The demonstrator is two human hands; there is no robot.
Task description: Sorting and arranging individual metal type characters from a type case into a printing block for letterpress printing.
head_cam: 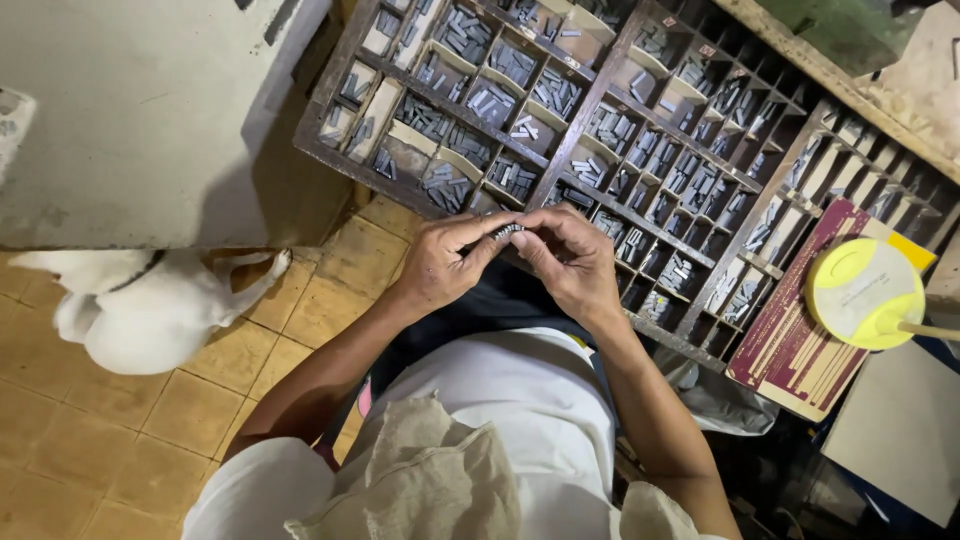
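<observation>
Both hands meet at frame centre, just below the type case. Left hand and right hand pinch a short row of type between thumbs and fingertips, one hand at each end; grip narrow, closed on the row. The row sits at 12 o'clock from the wrists, just in front of the case's near edge.

Handling, judged: small metal slugs, dense for their size, stiff, smooth-sided. Loose pieces held only by end pressure, so the row likely buckles or spills if squeeze eases. Best held at both ends with fingers supporting underneath.

Case compartments hold more grey slugs. Dog lies on the tile floor at 9 o'clock. Yellow lamp at 3 o'clock, over a maroon book.
</observation>
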